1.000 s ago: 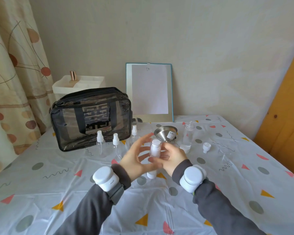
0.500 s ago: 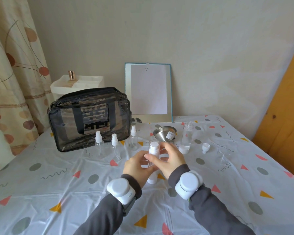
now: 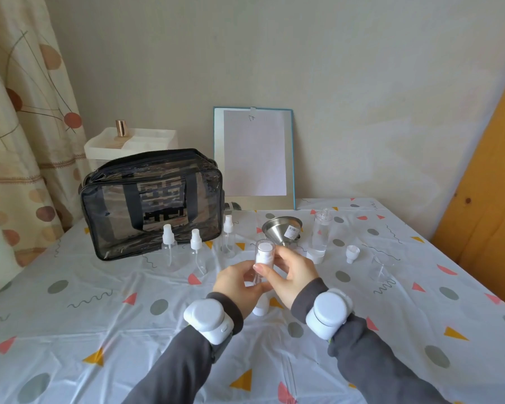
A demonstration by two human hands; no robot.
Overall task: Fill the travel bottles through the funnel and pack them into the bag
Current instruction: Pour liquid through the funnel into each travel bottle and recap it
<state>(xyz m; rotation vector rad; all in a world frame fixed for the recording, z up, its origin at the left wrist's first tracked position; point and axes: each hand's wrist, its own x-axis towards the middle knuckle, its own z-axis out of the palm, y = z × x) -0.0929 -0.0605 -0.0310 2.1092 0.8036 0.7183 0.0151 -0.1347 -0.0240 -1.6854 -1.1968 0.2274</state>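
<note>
Fingers (image 3: 251, 287) of our left hand (image 3: 236, 287) curl round the lower body of a small clear bottle (image 3: 264, 253). Our right hand (image 3: 295, 275) pinches its top, the thumb lying across the front. We hold it upright above the tablecloth (image 3: 99, 330), near the middle of the scene.

At the far left stands the dark see-through bag (image 3: 155, 202); we cannot tell whether its zip is open. Just in front of it stand three spray bottles (image 3: 196, 255), capped and seemingly empty. Below our hands a white cap (image 3: 260, 309) rests on the cloth. Right of the held bottle and a little farther off, the steel funnel (image 3: 282, 228) lies tilted, with a tall clear bottle (image 3: 321, 231) just beside it. Further right sit a small white stopper (image 3: 352, 253) and a clear cup (image 3: 382, 266).

We judge that we are opening this bottle for filling, so the task looks to be at an early stage, with nothing packed. Next we need to steady the body with the left hand while the right works the top free. Then we set the funnel's spout into the neck. Squeezing the thin body too hard could make it slip.
</note>
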